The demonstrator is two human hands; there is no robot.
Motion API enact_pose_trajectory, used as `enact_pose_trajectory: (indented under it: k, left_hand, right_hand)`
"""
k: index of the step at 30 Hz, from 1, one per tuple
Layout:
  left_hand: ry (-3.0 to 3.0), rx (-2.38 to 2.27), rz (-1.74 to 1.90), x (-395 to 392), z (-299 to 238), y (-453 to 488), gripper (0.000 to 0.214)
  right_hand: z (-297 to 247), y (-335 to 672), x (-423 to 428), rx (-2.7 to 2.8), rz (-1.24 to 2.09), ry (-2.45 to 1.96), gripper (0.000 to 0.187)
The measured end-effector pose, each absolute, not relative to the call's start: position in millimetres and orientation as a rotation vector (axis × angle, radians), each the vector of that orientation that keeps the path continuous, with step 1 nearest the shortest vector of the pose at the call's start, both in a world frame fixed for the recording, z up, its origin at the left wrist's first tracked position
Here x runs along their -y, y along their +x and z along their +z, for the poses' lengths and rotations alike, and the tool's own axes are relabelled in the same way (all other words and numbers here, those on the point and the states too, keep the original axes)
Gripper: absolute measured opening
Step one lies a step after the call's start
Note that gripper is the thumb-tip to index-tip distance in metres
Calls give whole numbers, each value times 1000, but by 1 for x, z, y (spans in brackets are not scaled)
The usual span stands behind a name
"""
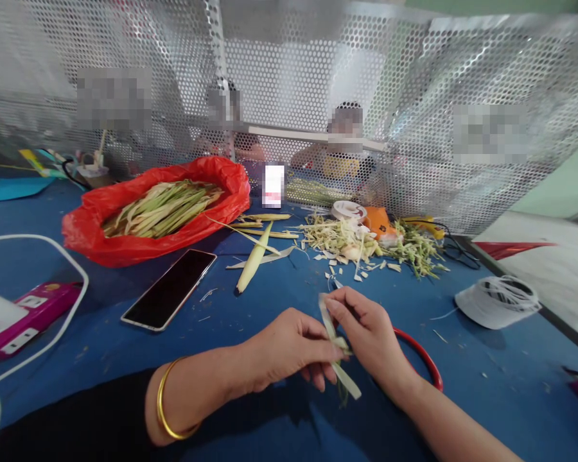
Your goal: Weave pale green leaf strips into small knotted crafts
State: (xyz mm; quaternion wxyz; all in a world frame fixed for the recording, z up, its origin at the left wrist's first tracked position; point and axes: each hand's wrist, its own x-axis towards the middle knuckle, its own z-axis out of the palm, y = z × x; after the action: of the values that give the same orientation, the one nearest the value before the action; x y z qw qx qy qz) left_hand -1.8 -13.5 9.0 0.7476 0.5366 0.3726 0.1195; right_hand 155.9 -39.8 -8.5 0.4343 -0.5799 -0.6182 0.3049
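My left hand (296, 350), below a gold bangle, pinches a folded or knotted pale green leaf strip (349, 383) between thumb and fingers. My right hand (368, 330) grips the strip's upper end with thumb and forefinger. The strip runs slantwise between both hands, above the blue table; its lower end hangs free, with thin strands beside it. A red loop handle (426, 356) shows behind my right wrist, and a small metal tip juts out beyond the fingers. These look like parts of one pair of scissors, mostly covered; whether my hand touches it I cannot tell.
A red plastic bag (120, 249) of leaf strips stands back left, near a dark phone (171, 289). Husk pieces (255, 260) lie mid-table. Trimmings (332, 237) are heaped at back right; a white string spool (496, 305) sits right. A perforated metal screen (293, 77) closes the back.
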Motion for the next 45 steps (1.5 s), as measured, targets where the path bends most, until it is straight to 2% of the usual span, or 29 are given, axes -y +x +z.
enact_pose_trajectory:
  k: [2, 6, 8, 9, 13, 16, 19, 29, 41, 45]
  left_hand:
    - [1084, -894, 409, 9, 12, -2, 21]
    - [815, -993, 683, -3, 10, -2, 23]
    - [734, -982, 785, -5, 7, -2, 24]
    - [711, -962, 826, -5, 6, -1, 24]
    - [710, -898, 893, 1, 1, 2, 27]
    - [790, -881, 873, 6, -3, 4, 29]
    - [805, -888, 843, 7, -5, 4, 30]
    - [710, -924, 905, 4, 2, 3, 34]
    - [731, -978, 943, 2, 6, 1, 34]
    - [774, -987, 975, -3, 7, 0, 28]
  right_hand:
    - [-8, 162, 37, 1499, 732, -1485, 23]
    - [-2, 165, 44, 1516, 153, -1516, 12]
    - [1, 159, 53, 1630, 37, -1439, 9]
    - [2, 154, 56, 1702, 108, -1403, 12]
    - [-8, 130, 59, 1639, 766, -1396, 16]
    - [-17, 120, 54, 1445, 978, -1361, 23]
    - [-18, 120, 51, 1432, 1023, -1318, 28]
    - [-4, 130, 56, 1639, 1139, -1206, 24]
    - [2, 132, 58, 1912, 1020, -1228, 24]
    - [2, 145, 54, 1688, 876, -1398, 37]
